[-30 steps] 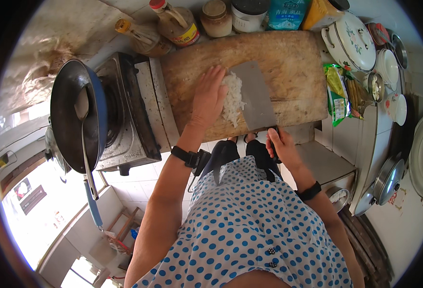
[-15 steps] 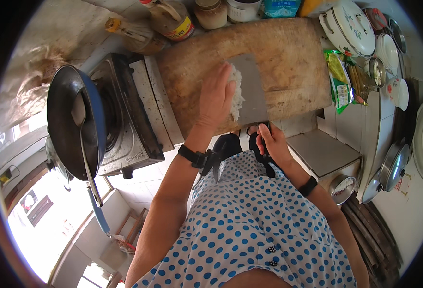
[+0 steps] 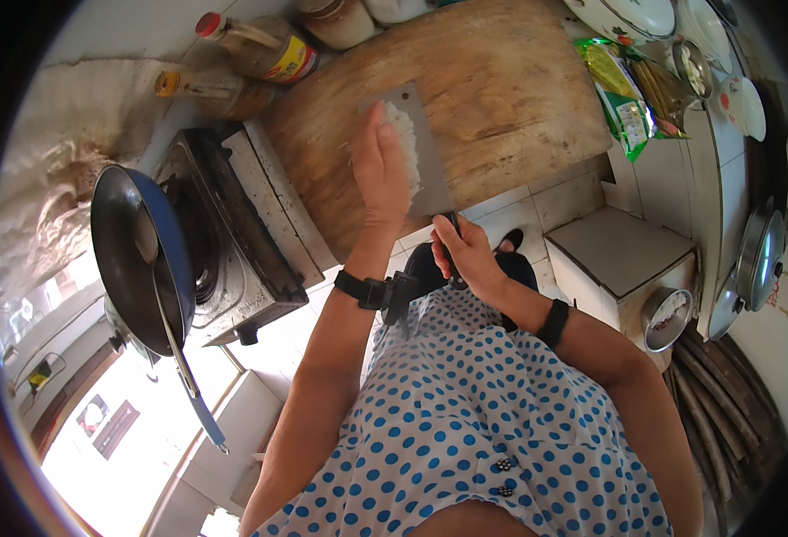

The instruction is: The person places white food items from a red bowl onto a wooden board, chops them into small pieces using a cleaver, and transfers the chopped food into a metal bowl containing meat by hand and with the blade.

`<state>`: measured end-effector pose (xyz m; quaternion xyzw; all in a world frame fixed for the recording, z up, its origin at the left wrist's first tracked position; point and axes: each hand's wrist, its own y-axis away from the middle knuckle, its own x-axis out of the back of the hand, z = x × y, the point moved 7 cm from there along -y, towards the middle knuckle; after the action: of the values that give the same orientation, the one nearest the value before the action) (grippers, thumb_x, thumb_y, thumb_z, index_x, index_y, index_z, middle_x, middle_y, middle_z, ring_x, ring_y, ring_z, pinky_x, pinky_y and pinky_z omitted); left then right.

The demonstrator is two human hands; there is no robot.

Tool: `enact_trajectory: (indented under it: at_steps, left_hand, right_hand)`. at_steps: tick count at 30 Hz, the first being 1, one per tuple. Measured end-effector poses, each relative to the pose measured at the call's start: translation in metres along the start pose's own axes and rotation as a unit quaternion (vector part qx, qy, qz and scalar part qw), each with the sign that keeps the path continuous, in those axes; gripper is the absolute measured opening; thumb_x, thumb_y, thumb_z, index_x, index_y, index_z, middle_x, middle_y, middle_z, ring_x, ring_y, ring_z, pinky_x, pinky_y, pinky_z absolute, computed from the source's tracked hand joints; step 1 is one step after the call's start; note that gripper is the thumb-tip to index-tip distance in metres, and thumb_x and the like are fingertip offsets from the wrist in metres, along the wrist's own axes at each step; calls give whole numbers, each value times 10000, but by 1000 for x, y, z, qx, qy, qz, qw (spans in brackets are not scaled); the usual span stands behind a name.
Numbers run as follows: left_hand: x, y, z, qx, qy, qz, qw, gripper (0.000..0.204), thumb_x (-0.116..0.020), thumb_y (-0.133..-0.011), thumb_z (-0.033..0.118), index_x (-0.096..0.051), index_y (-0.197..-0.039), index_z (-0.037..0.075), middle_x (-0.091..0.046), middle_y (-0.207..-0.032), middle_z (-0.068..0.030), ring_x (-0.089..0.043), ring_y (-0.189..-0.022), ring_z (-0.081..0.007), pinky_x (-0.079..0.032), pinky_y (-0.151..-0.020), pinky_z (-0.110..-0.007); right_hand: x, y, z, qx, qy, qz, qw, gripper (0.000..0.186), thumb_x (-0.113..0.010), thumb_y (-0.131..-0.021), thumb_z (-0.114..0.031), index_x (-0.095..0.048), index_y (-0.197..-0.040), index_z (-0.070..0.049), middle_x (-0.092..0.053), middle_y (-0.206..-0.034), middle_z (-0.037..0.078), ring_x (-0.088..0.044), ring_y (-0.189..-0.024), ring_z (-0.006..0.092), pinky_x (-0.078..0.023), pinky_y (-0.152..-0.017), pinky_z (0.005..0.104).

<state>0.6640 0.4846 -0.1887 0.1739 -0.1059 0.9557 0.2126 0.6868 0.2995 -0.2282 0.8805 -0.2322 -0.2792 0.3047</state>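
Observation:
My right hand (image 3: 466, 256) is closed round the dark handle of a cleaver (image 3: 432, 157), whose wide grey blade lies flat over the wooden chopping board (image 3: 510, 98). Finely cut white shreds (image 3: 403, 143), of a vegetable I cannot name, sit in a long heap on the blade's left part. Against the left side of that heap rests my left hand (image 3: 381, 170), fingers stretched out and lying along it. The hand hides part of the shreds and of the blade's left edge.
Left of the board stands a gas stove (image 3: 233, 233), with a wok (image 3: 135, 259) holding a ladle (image 3: 157, 286). Bottles (image 3: 273, 54) line the board's back left. Right of it lie green packets (image 3: 622, 98), near a lidded enamel pot (image 3: 627, 13) and bowls (image 3: 741, 107).
The cleaver has slid left under the white shreds, which now lie on its blade. My right hand has moved left with the handle, and my left hand stays against the heap.

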Motion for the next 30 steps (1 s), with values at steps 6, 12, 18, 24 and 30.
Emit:
enact_trajectory:
  at_steps: [6, 12, 18, 24, 30]
  left_hand:
    - [-33, 15, 39, -72, -61, -39, 995, 461, -380, -1092, 278, -513, -1395, -43, -540, -1421, -197, -501, -1311, -287, -363, -1117, -372]
    - [-141, 80, 129, -181, -84, -112, 973, 453, -387, -1074, 277, -522, -1375, -33, -536, -1413, -214, -464, -1330, -382, -317, -1142, -458]
    - [-296, 221, 207, -263, -13, -232, 936, 410, -425, -1070, 217, -531, -1382, -28, -554, -1406, -193, -504, -1302, -345, -347, -1126, -413]
    - [-441, 413, 256, -289, 100, -394, 866, 387, -465, -1050, 199, -536, -1357, -26, -551, -1385, -212, -475, -1320, -377, -332, -1135, -451]
    - [-525, 531, 275, -297, 161, -497, 799, 392, -467, -1050, 208, -536, -1360, -22, -546, -1397, -203, -462, -1340, -373, -333, -1139, -440]
  right_hand:
    - [34, 20, -2, 17, -73, 3, 997, 396, -539, -1030, -370, -539, -832, -28, -508, -559, 30, -460, -387, 120, -374, -355, 262]
    - [130, 98, 5, 76, -158, 56, 983, 396, -546, -1027, -375, -543, -830, -30, -508, -569, 17, -448, -404, 102, -366, -372, 262]
    - [273, 223, 55, 168, -188, 195, 948, 411, -527, -1027, -391, -567, -832, -32, -542, -563, 26, -458, -403, 94, -340, -393, 247]
    - [388, 362, 149, 181, -273, 374, 868, 383, -531, -1034, -375, -573, -873, -29, -531, -577, 25, -485, -425, 101, -378, -400, 250]
    - [462, 429, 212, 184, -312, 473, 803, 362, -561, -1023, -390, -571, -884, -56, -550, -621, 14, -490, -449, 83, -392, -411, 229]
